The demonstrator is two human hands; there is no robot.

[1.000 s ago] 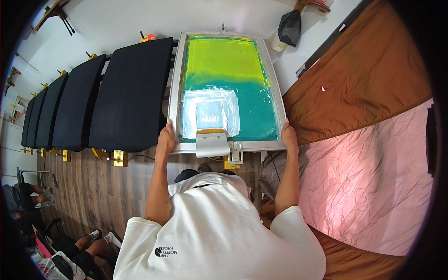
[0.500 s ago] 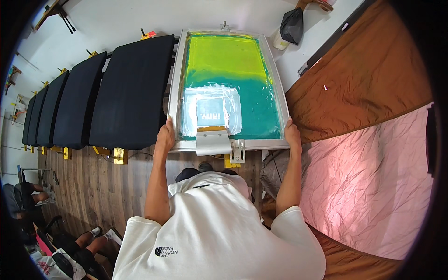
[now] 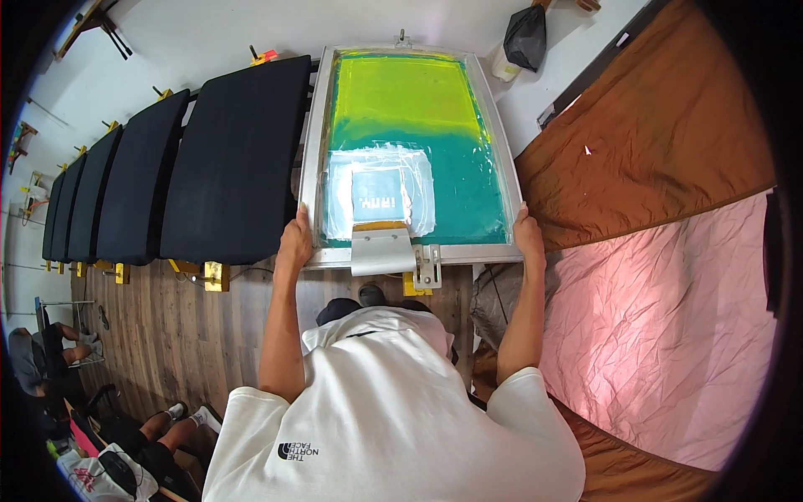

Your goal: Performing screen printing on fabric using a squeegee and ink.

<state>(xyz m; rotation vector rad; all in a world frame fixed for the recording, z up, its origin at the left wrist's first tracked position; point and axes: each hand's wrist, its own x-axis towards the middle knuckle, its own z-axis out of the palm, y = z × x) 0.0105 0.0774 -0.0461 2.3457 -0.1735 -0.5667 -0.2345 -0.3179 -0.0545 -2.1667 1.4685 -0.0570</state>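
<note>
My left hand (image 3: 295,238) grips the left side of an aluminium screen frame (image 3: 315,142) near its lower corner, and my right hand (image 3: 527,232) grips the right side. The teal mesh (image 3: 452,192) carries yellow-green ink (image 3: 401,92) across its upper part and a white-ink patch with a small stencilled design (image 3: 376,191) at lower left. A flat metal squeegee (image 3: 381,251) lies at the near edge, over the white patch's lower end, beside a metal bracket (image 3: 427,269). What lies beneath the frame is mostly hidden.
Several black padded platens (image 3: 226,159) on yellow mounts (image 3: 216,277) stretch leftward. Brown (image 3: 636,142) and pink (image 3: 644,335) sheets hang or lie at right. A black bag (image 3: 524,38) is by the back wall. Other people's legs and feet (image 3: 167,435) are at lower left.
The screen and both my hands have shifted slightly away from me and to the right in the picture. Both hands keep their grip.
</note>
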